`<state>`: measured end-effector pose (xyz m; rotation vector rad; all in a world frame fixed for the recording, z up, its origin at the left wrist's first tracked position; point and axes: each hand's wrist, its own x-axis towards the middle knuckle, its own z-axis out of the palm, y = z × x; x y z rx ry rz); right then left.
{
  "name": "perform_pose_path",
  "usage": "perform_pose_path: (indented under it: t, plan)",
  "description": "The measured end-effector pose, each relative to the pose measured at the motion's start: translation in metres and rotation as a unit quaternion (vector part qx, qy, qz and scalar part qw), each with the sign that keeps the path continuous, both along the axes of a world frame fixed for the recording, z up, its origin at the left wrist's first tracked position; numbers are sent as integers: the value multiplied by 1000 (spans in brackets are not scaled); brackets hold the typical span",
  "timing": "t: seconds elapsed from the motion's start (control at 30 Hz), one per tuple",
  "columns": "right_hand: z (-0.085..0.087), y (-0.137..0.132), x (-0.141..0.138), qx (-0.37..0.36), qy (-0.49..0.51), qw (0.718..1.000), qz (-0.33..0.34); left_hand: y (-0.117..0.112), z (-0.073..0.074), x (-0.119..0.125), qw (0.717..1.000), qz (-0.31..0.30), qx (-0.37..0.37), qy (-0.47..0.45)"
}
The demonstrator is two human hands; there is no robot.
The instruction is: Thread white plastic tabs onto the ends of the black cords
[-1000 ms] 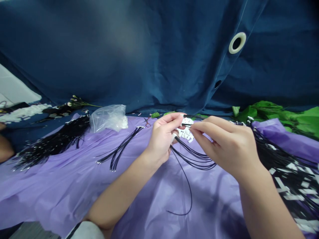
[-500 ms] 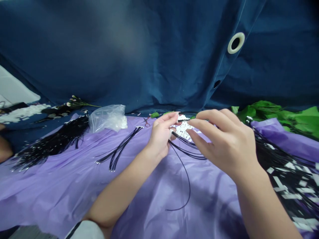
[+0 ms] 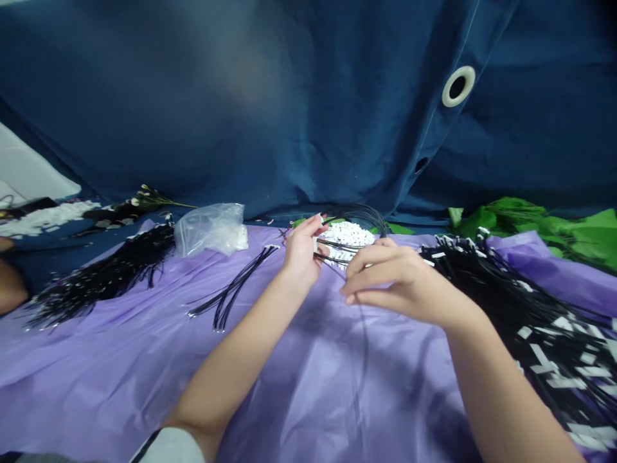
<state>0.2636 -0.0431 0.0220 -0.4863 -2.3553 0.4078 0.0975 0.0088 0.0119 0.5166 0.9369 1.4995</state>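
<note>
My left hand [image 3: 301, 257] is closed on thin black wires [image 3: 337, 245] with small white connectors at their ends. The wires run to the right, and some loop up behind my right hand [image 3: 395, 281]. That hand's fingers are bent, thumb and fingertips together at a single dangling wire [image 3: 365, 347], blurred, whose lower part hangs over the purple sheet. Behind the wires lies a heap of small white connector pieces [image 3: 351, 233]. Left of my left hand, a small bundle of black wires [image 3: 236, 289] rests on the sheet.
The purple sheet [image 3: 120, 386] covers the work surface. Piles of black wires lie at the left [image 3: 110, 267] and right [image 3: 506, 289]. A clear plastic bag [image 3: 209, 228] stands behind, green leafy material [image 3: 540, 228] at back right. A dark blue curtain [image 3: 289, 96] hangs behind. Another person's arm [image 3: 9, 283] shows far left.
My right hand has moved down and left from the connector ends to the dangling wire. My left hand has shifted slightly left. The held wires now loop upward.
</note>
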Motion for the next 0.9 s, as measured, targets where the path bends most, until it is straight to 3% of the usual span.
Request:
perform_pose_path:
  t: [0.07, 0.1, 0.23, 0.33, 0.37, 0.43, 0.5, 0.6, 0.73, 0.8, 0.9]
  plan:
    - [-5, 16, 8, -107, 163, 981, 16, 6, -7, 0, 1000, 13, 0, 23]
    - [-8, 23, 11, -152, 256, 955, 1, 8, -10, 0, 999, 16, 0, 30]
    - [-11, 40, 22, -264, 518, 813, -27, 10, -15, 1, 999, 29, 11, 39]
    - [-2, 38, 27, -298, 626, 720, -9, 7, -14, 3, 997, 44, 33, 53]
    - [2, 36, 28, -303, 643, 703, -1, 6, -13, 3, 996, 47, 41, 60]
    - [8, 29, 29, -300, 628, 718, 5, 4, -14, 5, 994, 47, 59, 73]
    - [11, 22, 26, -287, 585, 758, -21, 2, -15, 6, 992, 39, 85, 90]
    - [8, 10, 18, -225, 492, 833, -111, 1, -16, 7, 983, 13, 136, 124]
    - [5, -2, 8, -72, 263, 928, -255, -3, -10, 5, 965, -29, 199, 168]
    - [7, -6, 5, 24, 172, 938, -299, -7, -5, 3, 960, -63, 203, 183]
    - [11, -8, 5, 125, 115, 927, -333, -14, 3, -1, 962, -129, 166, 177]
